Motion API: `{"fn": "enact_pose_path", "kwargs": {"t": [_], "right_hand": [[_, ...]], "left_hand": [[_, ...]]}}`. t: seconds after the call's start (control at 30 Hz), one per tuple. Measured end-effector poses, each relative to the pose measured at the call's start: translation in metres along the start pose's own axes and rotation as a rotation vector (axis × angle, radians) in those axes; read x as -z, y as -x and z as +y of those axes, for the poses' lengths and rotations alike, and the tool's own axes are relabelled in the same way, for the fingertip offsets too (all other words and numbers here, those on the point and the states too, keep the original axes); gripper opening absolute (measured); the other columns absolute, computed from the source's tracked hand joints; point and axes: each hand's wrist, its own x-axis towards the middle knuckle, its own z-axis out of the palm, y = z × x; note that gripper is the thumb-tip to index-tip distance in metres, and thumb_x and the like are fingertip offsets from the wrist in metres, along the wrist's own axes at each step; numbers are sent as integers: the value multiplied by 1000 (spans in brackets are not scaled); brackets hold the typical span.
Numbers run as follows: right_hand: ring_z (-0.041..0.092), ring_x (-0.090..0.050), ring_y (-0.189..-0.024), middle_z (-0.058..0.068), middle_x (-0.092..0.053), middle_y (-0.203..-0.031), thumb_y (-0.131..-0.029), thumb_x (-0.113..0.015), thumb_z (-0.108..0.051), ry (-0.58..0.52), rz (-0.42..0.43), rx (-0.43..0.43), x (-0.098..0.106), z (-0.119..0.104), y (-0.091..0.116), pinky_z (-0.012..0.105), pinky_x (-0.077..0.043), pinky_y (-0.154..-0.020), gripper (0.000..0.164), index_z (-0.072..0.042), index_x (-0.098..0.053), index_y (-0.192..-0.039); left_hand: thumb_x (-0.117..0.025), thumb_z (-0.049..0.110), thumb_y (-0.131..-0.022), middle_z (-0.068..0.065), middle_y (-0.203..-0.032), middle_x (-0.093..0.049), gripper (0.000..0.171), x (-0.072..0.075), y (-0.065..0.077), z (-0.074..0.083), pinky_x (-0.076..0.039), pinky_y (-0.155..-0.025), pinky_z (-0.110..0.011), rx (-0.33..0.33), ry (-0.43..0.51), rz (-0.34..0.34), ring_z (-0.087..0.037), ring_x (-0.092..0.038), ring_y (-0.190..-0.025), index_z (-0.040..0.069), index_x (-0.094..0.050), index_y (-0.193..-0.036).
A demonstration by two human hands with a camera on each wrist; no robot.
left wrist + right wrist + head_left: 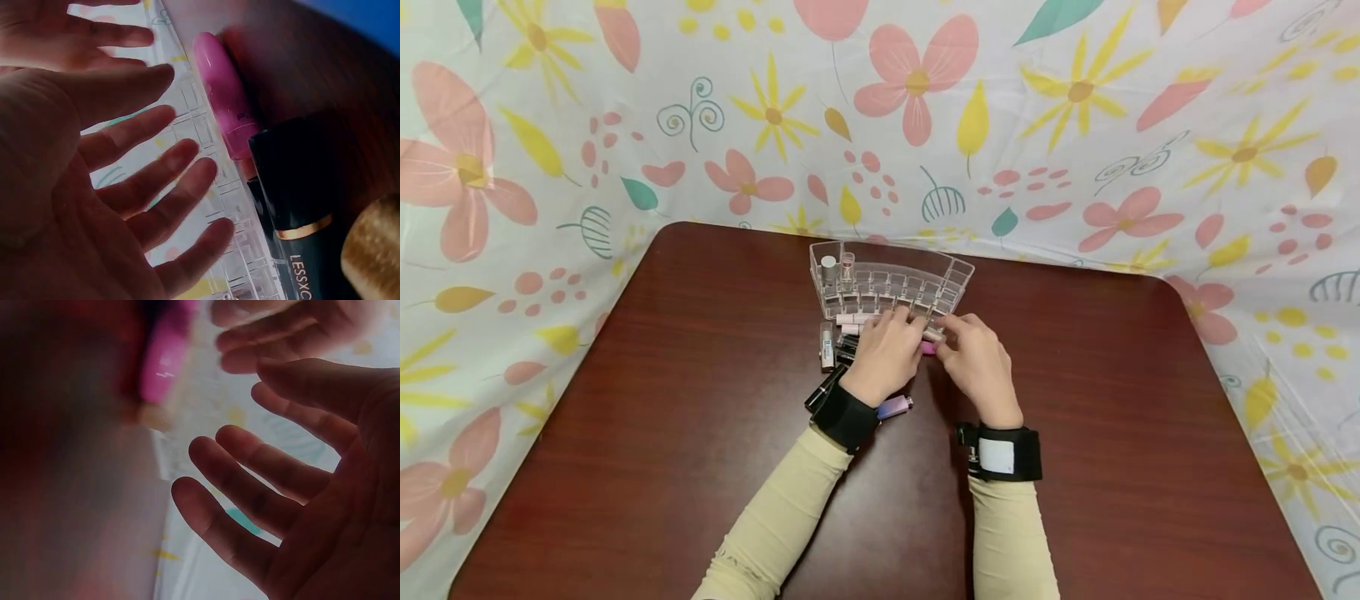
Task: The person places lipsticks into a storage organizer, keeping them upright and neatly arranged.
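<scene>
My left hand (887,350) hovers at the front of a clear fan-shaped lipstick organizer (887,273), over a cluster of lipsticks. In the left wrist view its fingers are spread and hold nothing. My right hand (979,367) is at the organizer's front right corner, fingers extended and apart in the right wrist view. A bright pink lipstick (225,97) lies along the organizer's front edge, between the hands in the head view. Beside it are a black lipstick (294,181) with a gold band and a glittery gold cap (375,250).
Inside the organizer's back left stand a silver-capped tube (828,271) and a clear-capped lipstick (847,267). Pale pink tubes (853,319), a clear tube (827,348), a black tube (822,392) and a purple-blue tube (893,407) lie on the brown table (1120,400). A floral cloth (1052,158) hangs behind.
</scene>
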Motion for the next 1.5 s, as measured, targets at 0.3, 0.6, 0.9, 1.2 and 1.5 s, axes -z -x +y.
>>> {"fn": "enact_pose_path", "kwargs": {"t": [0.3,0.6,0.9,1.2,1.5], "right_hand": [[34,-67,-91,11,-61,-117,-86,-76,-10,64,-74,1,-23,-2,-3,55,-54,-68,35,-20,-74,-120],[35,-67,-88,12,-56,-113,-85,-77,-8,55,-66,-20,-34,-1,-1,55,-55,-67,28,-19,-75,-111],[32,-66,-85,11,-54,-109,-84,-77,-6,48,-40,-10,-39,0,-2,53,-54,-65,18,-15,-78,-99],[32,-64,-86,12,-53,-107,-80,-78,-4,64,-43,-7,-42,0,-3,52,-54,-65,19,-13,-79,-97],[32,-64,-86,12,-51,-107,-79,-80,-5,63,-34,-25,-42,0,-1,53,-55,-66,20,-13,-76,-97]], "left_hand": [[-76,29,-91,-8,-119,-64,40,0,1,-4,-53,-89,-48,50,-6,-93,-29,-61,-112,18,-66,-128],[-75,19,-89,-8,-120,-64,37,-5,2,-4,-54,-85,-48,62,-21,-130,-29,-61,-112,19,-69,-125],[-77,16,-87,-6,-120,-67,37,-7,2,-6,-54,-84,-48,50,-20,-144,-27,-62,-113,23,-69,-123],[-75,12,-86,-6,-117,-70,34,-7,5,-9,-56,-79,-49,37,3,-146,-29,-67,-106,23,-71,-117],[-74,10,-87,-7,-114,-71,33,-5,7,-10,-58,-74,-51,6,23,-139,-31,-68,-105,23,-70,-117]]}}
